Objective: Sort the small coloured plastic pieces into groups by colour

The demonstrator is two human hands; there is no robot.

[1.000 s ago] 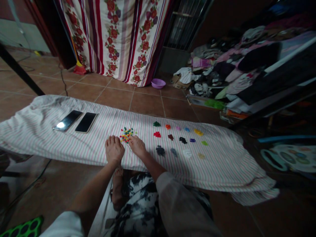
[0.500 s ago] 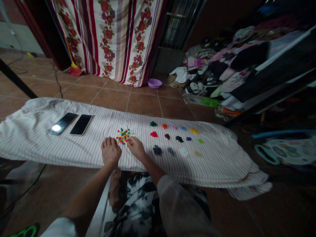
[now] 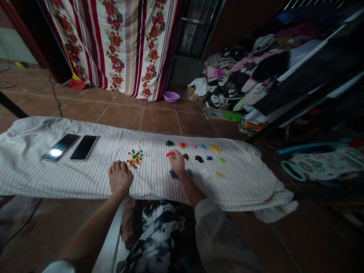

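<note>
My left hand (image 3: 120, 178) rests palm down on the striped cloth, its fingers lying flat and holding nothing. Just beyond it is a mixed heap of tiny coloured pieces (image 3: 135, 159), red, yellow, green and orange. My right hand (image 3: 176, 162) is over the small red pile (image 3: 168, 154), thumb and fingertips pinched together and partly covering it. Whatever is between those fingertips is too small to make out. Sorted piles lie around that hand: dark green (image 3: 170, 143), orange (image 3: 182, 145), brown (image 3: 185, 156), black (image 3: 199, 159) and dark grey (image 3: 173, 174), the last partly hidden.
Two phones (image 3: 84, 148) lie at the left on the striped cloth (image 3: 113, 132). More piles sit to the right, including yellow (image 3: 215, 148), white (image 3: 205, 173) and beige (image 3: 219, 174). On the tiled floor behind are a purple basin (image 3: 171, 97) and heaped clothes (image 3: 241, 76).
My right hand has moved right, from the mixed heap to the red pile. My left hand has stayed beside the heap. The whole view has shifted slightly.
</note>
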